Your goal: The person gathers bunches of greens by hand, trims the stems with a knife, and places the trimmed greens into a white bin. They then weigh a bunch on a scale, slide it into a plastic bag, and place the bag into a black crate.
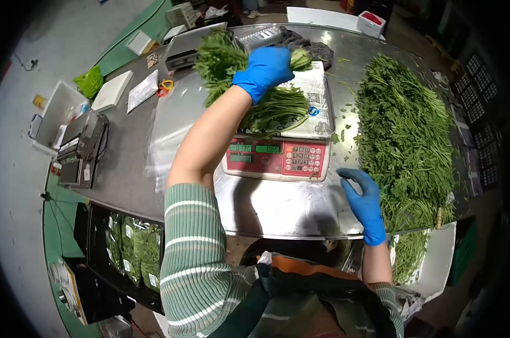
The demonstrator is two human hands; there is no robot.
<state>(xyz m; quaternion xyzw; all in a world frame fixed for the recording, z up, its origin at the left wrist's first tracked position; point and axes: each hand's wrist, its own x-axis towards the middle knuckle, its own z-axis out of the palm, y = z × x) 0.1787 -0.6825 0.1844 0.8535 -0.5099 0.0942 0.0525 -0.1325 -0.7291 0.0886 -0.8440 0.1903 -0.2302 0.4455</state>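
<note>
My left hand [266, 67], in a blue glove, is closed around a bunch of leafy greens [216, 59], with leaves out to the left and cut stems to the right. Below it, more greens [277, 110] lie on a printed white sheet [321, 104] on the pan of a red and white digital scale [277, 160]. Also gloved in blue, my right hand [364, 200] is held over the near edge of the metal table, fingers apart and nothing in it. It is close to the left side of a large heap of greens [404, 141].
Clear plastic bags [176, 129] lie left of the scale on the metal table [136, 186]. Orange-handled scissors [165, 88] and a white packet [143, 91] are farther left. Packed greens [134, 248] fill a black crate below. A white bin [441, 265] stands at lower right.
</note>
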